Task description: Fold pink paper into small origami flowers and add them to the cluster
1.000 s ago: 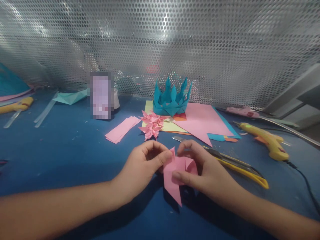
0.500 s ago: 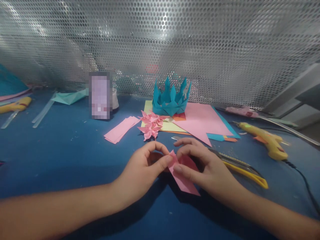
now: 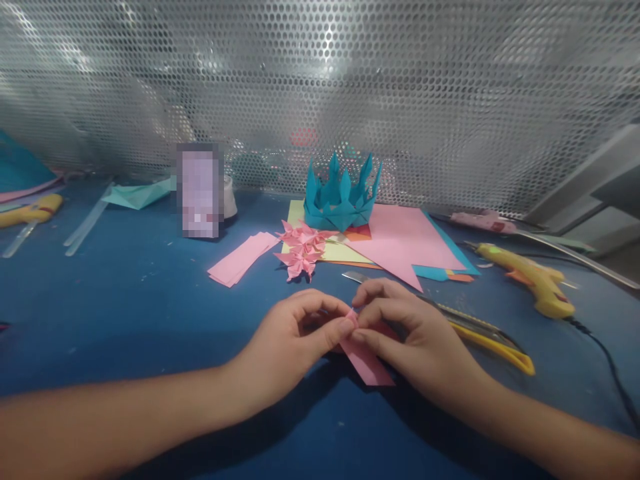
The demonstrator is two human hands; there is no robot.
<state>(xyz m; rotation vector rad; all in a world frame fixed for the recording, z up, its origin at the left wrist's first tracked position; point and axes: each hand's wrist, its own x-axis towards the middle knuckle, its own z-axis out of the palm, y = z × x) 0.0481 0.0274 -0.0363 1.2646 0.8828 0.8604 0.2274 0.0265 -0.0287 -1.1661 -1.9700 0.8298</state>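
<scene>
Between my two hands is a pink paper strip (image 3: 367,363), its upper end pinched and its lower end slanting down to the right. My left hand (image 3: 305,340) is closed, with thumb and forefinger gripping the top of the strip. My right hand (image 3: 413,330) pinches the same end from the other side; its fingers hide part of the paper. Just beyond my hands lie pink folded-paper flowers (image 3: 303,250) and a fanned stack of pink paper strips (image 3: 243,260). A yellow utility knife (image 3: 493,343) rests partly behind my right hand.
A blue folded-paper crown (image 3: 340,210) stands on coloured paper sheets (image 3: 400,233). On the right lies a yellow glue gun (image 3: 535,280) with its cord. A blurred-out phone (image 3: 199,193) stands at left, near another yellow glue gun (image 3: 33,210). Perforated metal (image 3: 320,87) closes off the back.
My fingertips have come closer together at the strip's upper end, and its tip is now more covered and appears bent. The strip's lower end has shifted slightly left.
</scene>
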